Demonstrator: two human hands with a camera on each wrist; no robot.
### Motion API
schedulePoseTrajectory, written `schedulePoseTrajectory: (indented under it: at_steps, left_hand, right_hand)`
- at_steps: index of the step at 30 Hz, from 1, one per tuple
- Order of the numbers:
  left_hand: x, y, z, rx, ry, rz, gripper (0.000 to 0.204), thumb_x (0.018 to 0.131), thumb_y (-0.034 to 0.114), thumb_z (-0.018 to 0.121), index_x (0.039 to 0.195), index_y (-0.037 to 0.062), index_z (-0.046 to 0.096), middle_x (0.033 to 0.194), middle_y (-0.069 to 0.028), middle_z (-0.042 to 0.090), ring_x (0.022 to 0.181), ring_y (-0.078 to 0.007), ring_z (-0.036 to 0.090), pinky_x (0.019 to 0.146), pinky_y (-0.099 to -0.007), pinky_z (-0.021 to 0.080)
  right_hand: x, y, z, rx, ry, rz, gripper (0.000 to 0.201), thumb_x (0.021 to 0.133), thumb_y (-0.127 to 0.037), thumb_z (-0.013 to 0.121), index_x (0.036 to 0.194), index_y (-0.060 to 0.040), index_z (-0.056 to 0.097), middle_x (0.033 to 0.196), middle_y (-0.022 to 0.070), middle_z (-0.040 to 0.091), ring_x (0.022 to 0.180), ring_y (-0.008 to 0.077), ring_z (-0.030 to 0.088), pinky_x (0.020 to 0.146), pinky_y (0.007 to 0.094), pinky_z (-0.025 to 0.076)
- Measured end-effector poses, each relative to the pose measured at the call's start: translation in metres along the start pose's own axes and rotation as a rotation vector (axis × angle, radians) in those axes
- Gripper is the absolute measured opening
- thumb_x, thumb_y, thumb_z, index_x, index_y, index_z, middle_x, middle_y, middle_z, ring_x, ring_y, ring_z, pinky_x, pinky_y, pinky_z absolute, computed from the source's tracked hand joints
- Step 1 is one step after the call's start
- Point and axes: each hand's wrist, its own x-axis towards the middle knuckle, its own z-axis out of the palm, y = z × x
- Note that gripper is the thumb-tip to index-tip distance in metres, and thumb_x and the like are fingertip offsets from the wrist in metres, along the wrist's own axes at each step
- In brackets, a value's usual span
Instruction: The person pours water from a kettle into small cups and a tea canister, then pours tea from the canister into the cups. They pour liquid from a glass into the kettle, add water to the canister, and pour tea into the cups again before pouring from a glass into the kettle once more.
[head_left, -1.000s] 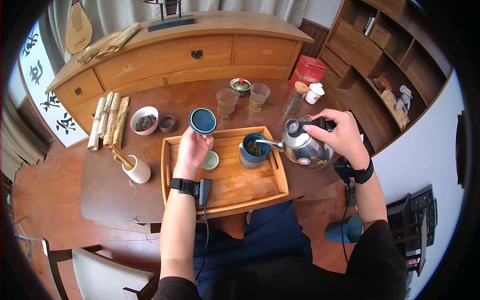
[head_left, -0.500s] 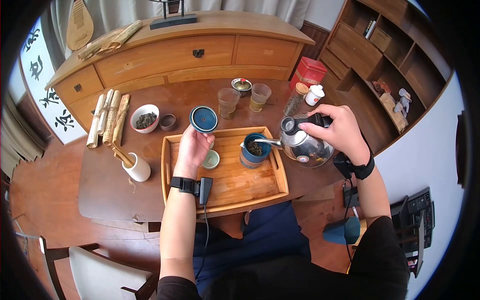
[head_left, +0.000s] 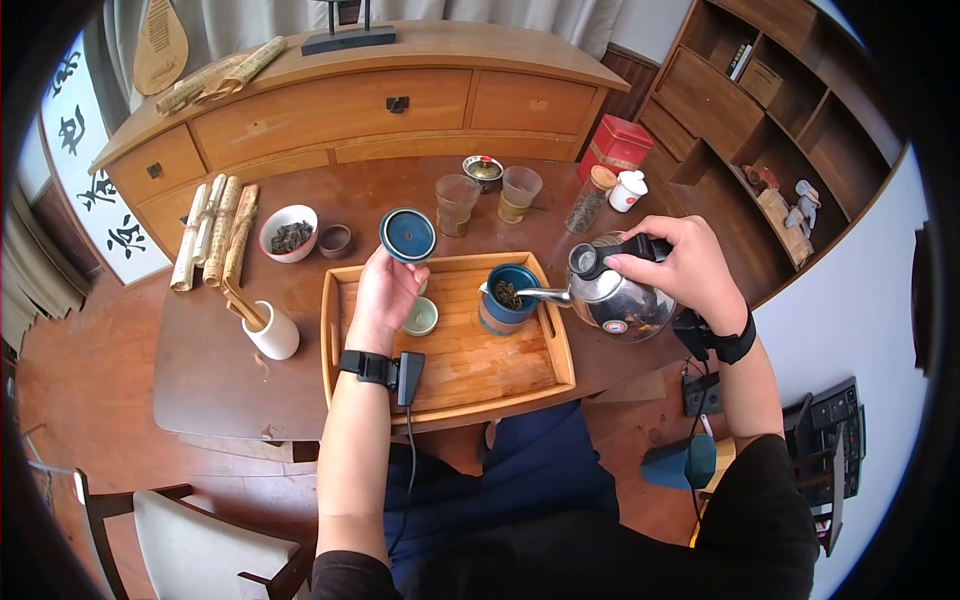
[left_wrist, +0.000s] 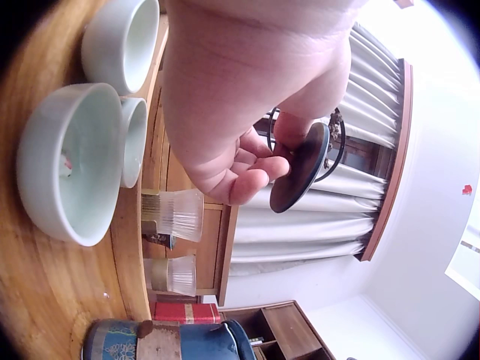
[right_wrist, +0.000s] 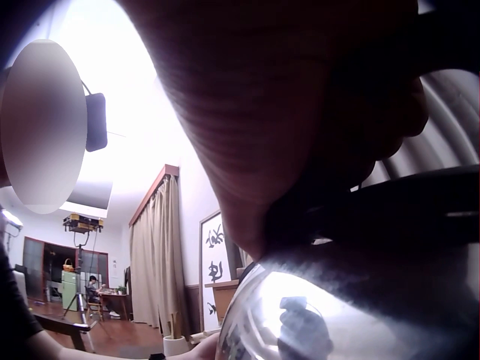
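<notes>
My left hand (head_left: 383, 300) pinches a round dark-blue lid (head_left: 408, 236) above the left part of the wooden tray. In the left wrist view, the lid (left_wrist: 300, 169) is seen nearly edge-on beside the curled fingers. A blue teapot (head_left: 507, 315) with a brown band stands lidless on the tray's right side, dark tea leaves showing inside. My right hand (head_left: 690, 265) grips the black handle of a shiny metal kettle (head_left: 620, 300). The kettle's spout (head_left: 546, 295) reaches over the teapot's rim. In the right wrist view the kettle (right_wrist: 277, 315) lies below the shadowed hand.
Pale green cups (left_wrist: 75, 165) sit on the tray (head_left: 450, 400). Behind it are two glasses (head_left: 457, 205), a corked jar (head_left: 590, 200), a white lidded jar (head_left: 628, 190) and a red box (head_left: 615, 147). To the left stand a tea-leaf bowl (head_left: 275, 248), bamboo scrolls (head_left: 220, 235) and a white tool holder (head_left: 273, 335).
The kettle has shifted slightly right, its spout still over the teapot's rim. The left hand and lid stay nearly in place.
</notes>
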Motion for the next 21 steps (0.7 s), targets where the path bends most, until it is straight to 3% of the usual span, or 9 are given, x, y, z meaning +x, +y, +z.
schedulePoseTrajectory:
  at_steps: [9,14,21]
  left_hand:
    - [0.002,0.0,-0.004,-0.015,-0.034,-0.009,0.019,0.104,0.02,0.045,0.098,0.01,0.061,0.085,0.0005,0.063,0.07,-0.0109,0.053,0.061,-0.0286,0.044]
    - [-0.001,0.001,0.001,-0.01,-0.011,-0.018,0.022,0.104,0.022,0.045,0.097,0.0089,0.061,0.084,-0.0004,0.062,0.07,-0.012,0.053,0.062,-0.0295,0.044]
    - [-0.001,0.001,-0.002,0.008,-0.023,-0.016,0.017,0.104,0.019,0.047,0.098,0.0115,0.06,0.085,0.0019,0.062,0.07,-0.0099,0.052,0.061,-0.0282,0.043]
  right_hand:
    - [-0.002,0.008,0.002,-0.008,0.025,0.032,0.039,0.075,-0.039,0.084,0.085,-0.002,0.075,0.064,0.0139,0.065,0.056,0.027,0.065,0.055,0.0321,0.049]
    - [-0.012,0.027,0.015,0.323,0.07,0.201,0.031,0.082,-0.028,0.081,0.092,0.0002,0.076,0.074,0.0068,0.071,0.066,0.0106,0.064,0.062,0.0267,0.05]
    - [-0.04,0.06,0.02,0.521,0.115,0.367,0.022,0.086,-0.019,0.078,0.092,0.002,0.075,0.077,0.0025,0.071,0.071,0.0046,0.061,0.064,0.0222,0.048]
